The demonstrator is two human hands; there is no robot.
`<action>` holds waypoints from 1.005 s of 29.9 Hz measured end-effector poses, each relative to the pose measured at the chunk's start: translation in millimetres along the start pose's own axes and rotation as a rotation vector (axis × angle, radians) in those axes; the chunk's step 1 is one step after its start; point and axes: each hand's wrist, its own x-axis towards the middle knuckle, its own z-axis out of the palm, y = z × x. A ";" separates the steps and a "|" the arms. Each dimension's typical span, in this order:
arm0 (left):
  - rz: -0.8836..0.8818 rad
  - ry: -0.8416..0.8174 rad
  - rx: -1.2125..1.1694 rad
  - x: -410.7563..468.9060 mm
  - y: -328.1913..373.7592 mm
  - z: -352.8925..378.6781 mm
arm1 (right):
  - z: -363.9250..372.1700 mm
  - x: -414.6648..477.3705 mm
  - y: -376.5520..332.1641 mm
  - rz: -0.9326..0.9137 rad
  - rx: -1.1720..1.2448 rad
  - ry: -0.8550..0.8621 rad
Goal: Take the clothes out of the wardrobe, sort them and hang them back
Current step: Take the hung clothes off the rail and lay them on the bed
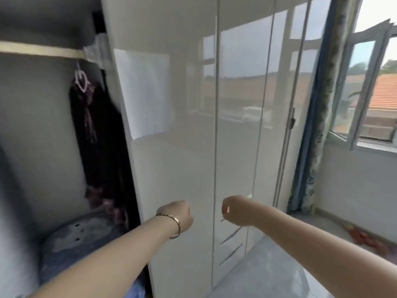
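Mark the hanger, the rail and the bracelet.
hanger (82, 82): head view, on its pink top, just below the hook.
rail (43, 50): head view, midway along the visible pale bar.
bracelet (175, 219): head view, on the band where it crosses the back of the wrist.

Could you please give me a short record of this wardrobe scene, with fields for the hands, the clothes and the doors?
closed doors: glossy white, right of the open compartment
open compartment: one dark garment on a pink hanger, hung from the rail
left hand: fingers curled, before the closed doors; bracelet on wrist
right hand: fingers curled, nothing seen in it
window: open, far right
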 end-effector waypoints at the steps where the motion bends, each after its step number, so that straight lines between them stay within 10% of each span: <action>1: -0.052 0.022 0.023 6.2 -19.6 -11.8 | -12.7 18.2 -16.3 -0.061 -0.022 0.031; 17: -0.643 0.317 0.064 71.9 -247.0 -160.1 | -151.5 215.4 -256.1 -0.769 0.585 0.393; 30: -0.738 0.307 0.053 181.9 -386.4 -200.8 | -226.9 390.7 -400.3 0.038 -0.202 0.820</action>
